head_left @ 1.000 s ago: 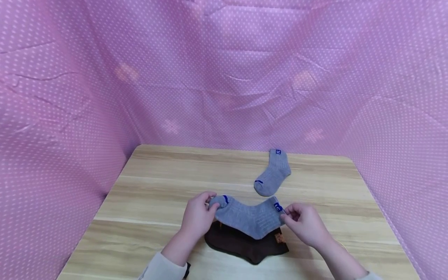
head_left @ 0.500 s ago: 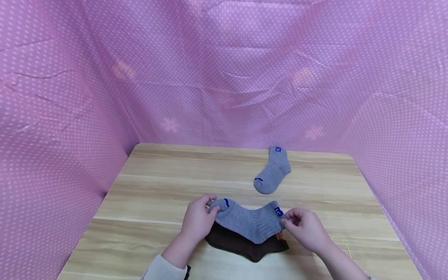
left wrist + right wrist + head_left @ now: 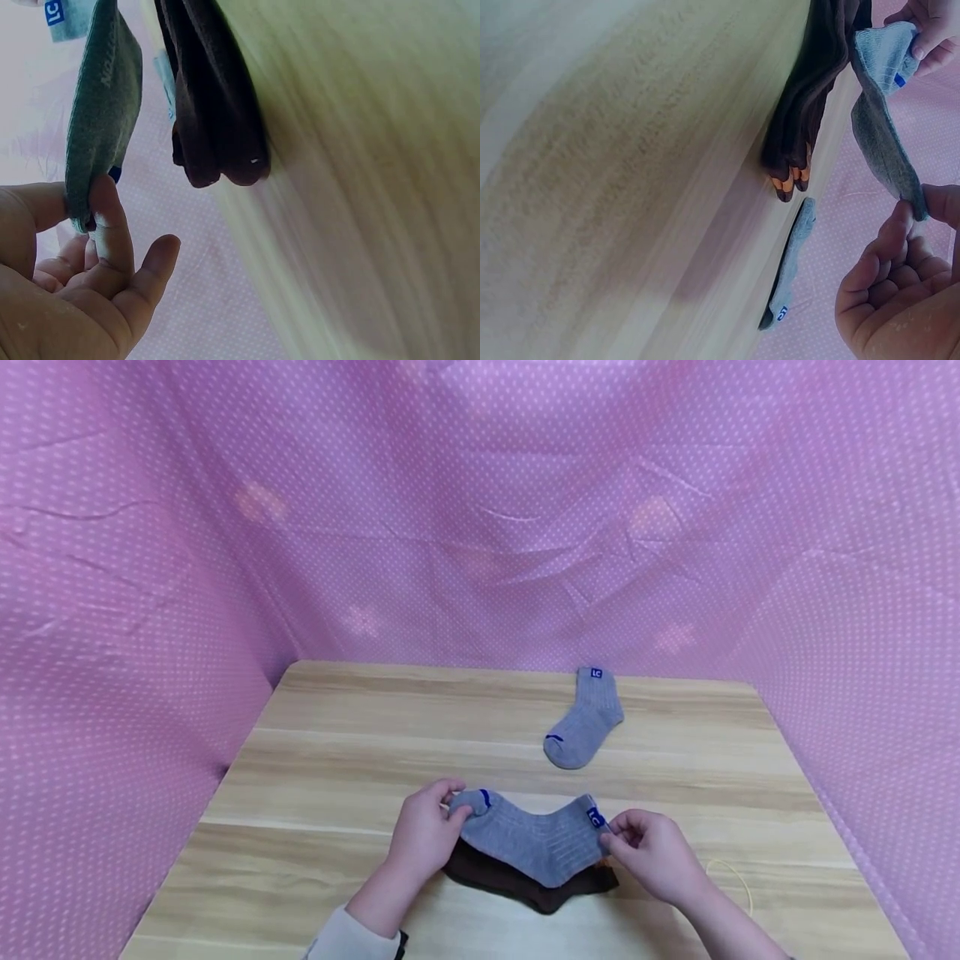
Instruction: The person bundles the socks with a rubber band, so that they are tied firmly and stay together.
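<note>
Stretched between both hands is a grey ribbed sock (image 3: 536, 839) with a blue tag at its cuff. My left hand (image 3: 429, 827) pinches its toe end, and my right hand (image 3: 654, 850) pinches the cuff beside the tag. In both wrist views the held sock hangs clear of the table, over dark brown socks (image 3: 525, 881) that lie stacked there. The brown pile (image 3: 217, 97) shows several layers, with orange patches at the cuff end (image 3: 791, 180). From the head, the grey sock covers much of the pile.
A second grey sock (image 3: 583, 722) with the same blue tag lies flat near the table's back edge. Beside the right forearm is a thin yellow loop (image 3: 735, 881). Pink dotted cloth (image 3: 480, 527) hangs around the wooden table (image 3: 337, 760).
The held grey sock has come down and nearer the person, covering more of the brown pile, including most of its orange patch. Both hands keep their pinch. The view has tilted slightly.
</note>
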Motion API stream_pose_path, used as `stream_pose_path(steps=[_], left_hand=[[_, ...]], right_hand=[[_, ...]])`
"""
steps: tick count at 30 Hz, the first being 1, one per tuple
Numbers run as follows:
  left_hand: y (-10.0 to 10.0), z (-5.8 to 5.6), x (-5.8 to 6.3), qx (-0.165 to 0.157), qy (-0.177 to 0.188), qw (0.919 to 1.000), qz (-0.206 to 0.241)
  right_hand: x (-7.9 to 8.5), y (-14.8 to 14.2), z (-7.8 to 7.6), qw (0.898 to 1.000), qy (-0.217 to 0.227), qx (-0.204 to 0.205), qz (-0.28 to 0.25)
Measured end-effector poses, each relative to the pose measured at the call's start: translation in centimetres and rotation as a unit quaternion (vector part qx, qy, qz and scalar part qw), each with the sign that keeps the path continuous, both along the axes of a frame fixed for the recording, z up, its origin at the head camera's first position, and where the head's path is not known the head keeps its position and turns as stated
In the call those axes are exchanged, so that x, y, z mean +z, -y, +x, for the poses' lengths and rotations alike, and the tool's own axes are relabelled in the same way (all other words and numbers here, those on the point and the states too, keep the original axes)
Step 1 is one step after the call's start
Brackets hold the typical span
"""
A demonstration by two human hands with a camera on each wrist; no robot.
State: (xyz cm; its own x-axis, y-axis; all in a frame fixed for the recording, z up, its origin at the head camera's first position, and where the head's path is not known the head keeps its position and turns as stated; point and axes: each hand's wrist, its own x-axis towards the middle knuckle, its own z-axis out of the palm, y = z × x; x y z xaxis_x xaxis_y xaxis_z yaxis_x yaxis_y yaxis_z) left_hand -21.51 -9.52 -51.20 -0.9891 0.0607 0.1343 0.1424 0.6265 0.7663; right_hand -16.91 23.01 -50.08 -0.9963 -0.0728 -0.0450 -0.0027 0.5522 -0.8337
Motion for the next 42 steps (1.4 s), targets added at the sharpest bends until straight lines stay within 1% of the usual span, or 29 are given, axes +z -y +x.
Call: stream_pose_path(steps=[6, 14, 19, 27, 30, 34, 37, 42], left_hand=[[-0.1, 0.6, -0.5, 0.010, 0.017, 0.9997, 0.013], [-0.3, 1.2, -1.2, 0.007, 0.029, 0.9993, 0.022], [-0.4, 1.5, -1.3, 0.008, 0.047, 0.9982, 0.037], [-0.4, 1.9, -1.6, 0.009, 0.065, 0.9970, 0.042], [-0.3, 1.7, -1.6, 0.006, 0.067, 0.9970, 0.038], [-0.1, 1.6, -1.7, -0.005, 0.056, 0.9981, 0.025], [0.1, 1.5, -1.8, -0.013, 0.052, 0.9985, 0.013], [0.3, 1.4, -1.8, -0.021, 0.052, 0.9984, 0.008]], right_hand=[[-0.4, -0.3, 0.4, 1.000, 0.010, 0.010, -0.007], [-0.9, -0.7, 1.0, 1.000, 0.018, 0.002, 0.005], [-1.1, -1.0, 1.3, 1.000, 0.021, 0.006, -0.004], [-1.5, -1.3, 1.6, 0.999, 0.046, 0.007, -0.020], [-1.5, -1.2, 1.5, 0.999, 0.050, 0.001, -0.018], [-1.6, -1.1, 1.5, 0.998, 0.060, -0.005, -0.010], [-1.7, -1.1, 1.4, 0.998, 0.066, -0.001, -0.006], [-2.1, -1.1, 1.2, 0.998, 0.068, 0.005, 0.000]])
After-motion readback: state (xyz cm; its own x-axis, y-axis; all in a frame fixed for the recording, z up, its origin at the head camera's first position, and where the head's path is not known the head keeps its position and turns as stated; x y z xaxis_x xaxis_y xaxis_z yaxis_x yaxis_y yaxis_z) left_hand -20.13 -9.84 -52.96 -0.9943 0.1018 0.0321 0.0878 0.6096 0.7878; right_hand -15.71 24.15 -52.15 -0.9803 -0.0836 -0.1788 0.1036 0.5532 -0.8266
